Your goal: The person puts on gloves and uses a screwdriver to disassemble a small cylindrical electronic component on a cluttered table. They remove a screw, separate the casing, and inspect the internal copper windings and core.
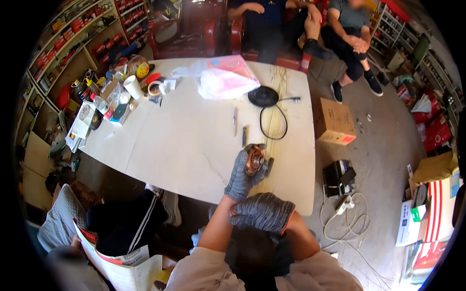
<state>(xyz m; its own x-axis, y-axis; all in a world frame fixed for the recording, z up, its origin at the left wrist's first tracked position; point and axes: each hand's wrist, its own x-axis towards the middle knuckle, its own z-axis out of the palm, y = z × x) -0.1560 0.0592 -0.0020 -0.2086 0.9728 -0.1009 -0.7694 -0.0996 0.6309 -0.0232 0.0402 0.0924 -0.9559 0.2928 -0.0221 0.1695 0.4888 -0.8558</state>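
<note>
Right hand [262,211], grey-gloved, nearest: fingers curled together, resting against the left wrist, holding nothing visible. Left hand [241,175], also gloved, fingers clamped on a coppery motor part [254,160] held up over the near edge of the white table [184,145]. Black cable [272,116] lies farther on the table; cardboard box [334,121] on the floor to the right.
</note>
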